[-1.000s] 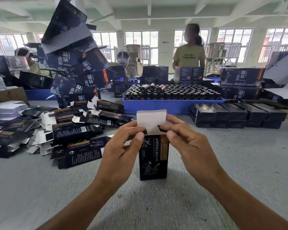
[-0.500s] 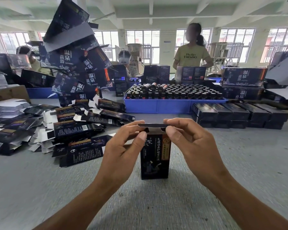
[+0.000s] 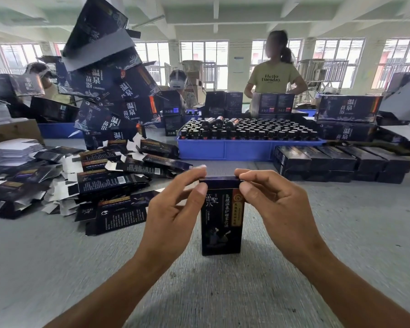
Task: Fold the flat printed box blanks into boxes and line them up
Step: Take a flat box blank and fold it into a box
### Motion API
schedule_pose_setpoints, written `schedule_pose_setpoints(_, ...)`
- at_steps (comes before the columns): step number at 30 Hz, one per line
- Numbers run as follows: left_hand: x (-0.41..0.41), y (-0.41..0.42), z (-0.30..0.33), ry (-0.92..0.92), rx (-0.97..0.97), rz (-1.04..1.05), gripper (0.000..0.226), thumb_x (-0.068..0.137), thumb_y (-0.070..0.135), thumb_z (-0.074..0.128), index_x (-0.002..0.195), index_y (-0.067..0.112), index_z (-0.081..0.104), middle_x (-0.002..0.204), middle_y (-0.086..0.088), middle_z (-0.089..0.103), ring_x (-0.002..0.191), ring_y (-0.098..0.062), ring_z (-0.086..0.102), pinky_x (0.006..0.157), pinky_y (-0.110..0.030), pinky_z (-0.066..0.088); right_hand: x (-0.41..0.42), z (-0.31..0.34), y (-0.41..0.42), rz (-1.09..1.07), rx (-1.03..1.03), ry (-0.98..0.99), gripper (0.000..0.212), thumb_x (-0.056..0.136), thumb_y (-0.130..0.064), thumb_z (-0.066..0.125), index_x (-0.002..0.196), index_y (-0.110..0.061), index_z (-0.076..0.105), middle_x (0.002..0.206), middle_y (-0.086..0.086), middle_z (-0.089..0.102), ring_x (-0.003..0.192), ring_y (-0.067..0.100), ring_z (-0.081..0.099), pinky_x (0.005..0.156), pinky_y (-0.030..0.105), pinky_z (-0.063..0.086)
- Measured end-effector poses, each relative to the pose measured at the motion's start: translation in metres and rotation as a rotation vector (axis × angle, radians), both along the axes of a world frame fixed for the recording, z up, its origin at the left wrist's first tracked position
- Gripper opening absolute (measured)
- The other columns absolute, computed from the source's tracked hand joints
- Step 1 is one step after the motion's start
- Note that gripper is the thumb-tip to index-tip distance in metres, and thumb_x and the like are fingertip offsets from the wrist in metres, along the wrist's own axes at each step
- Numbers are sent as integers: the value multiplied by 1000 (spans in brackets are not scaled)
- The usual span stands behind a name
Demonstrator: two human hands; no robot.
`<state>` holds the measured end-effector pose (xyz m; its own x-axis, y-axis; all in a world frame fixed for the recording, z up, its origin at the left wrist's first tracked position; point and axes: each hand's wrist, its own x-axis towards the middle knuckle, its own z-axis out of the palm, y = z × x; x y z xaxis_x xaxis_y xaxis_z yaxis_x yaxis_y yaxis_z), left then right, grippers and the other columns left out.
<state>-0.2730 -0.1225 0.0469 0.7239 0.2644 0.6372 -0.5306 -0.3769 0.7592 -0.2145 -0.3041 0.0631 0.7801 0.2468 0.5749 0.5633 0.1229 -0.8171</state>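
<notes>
A small black printed box [image 3: 221, 221] stands upright on the grey table [image 3: 57, 256], its top flap folded down flat. My left hand [image 3: 173, 216] pinches the box's top left corner between thumb and fingers. My right hand [image 3: 277, 209] pinches the top right corner the same way. A loose heap of flat black box blanks [image 3: 100, 183] lies to the left of the hands. Two-high rows of folded black boxes [image 3: 341, 163] are lined up at the right, behind my right hand.
A blue tray [image 3: 246, 150] full of dark bottles stands behind the box. Large black cartons [image 3: 109, 91] are stacked high at the back left and more [image 3: 348, 108] at the back right. White sheets [image 3: 7, 153] are piled at far left. People stand beyond the table.
The white top flap, upright a second ago, has been folded down and tucked in. Both hands moved down with it and now pinch the closed top's corners.
</notes>
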Motion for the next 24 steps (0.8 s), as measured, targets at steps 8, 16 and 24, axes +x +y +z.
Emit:
schedule_pose_setpoints(8,2,7,2,-120,239,72,29,97,23,57,120,14,72,127,5,66,119,-8,62,84,-17,55,5,-7,-2,-108,-148,-152,12,93,-20,67,99,-28,73,115,-25,70,107,-2,66,84,13,54)
schedule_pose_setpoints(16,10,12,-5,-106,413,101,31,94,35,61,120,20,67,135,9,59,111,1,63,76,-18,57,10,-13,1,-237,-244,-247,11,95,-31,64,105,-30,68,118,-25,65,110,-5,62,86,12,52)
schedule_pose_setpoints(24,13,15,-11,172,184,-34,54,83,50,64,130,64,41,117,20,64,97,-3,70,71,-27,61,6,-26,5,-304,-569,-281,66,93,-44,65,146,-45,26,149,-14,42,127,1,47,105,30,46)
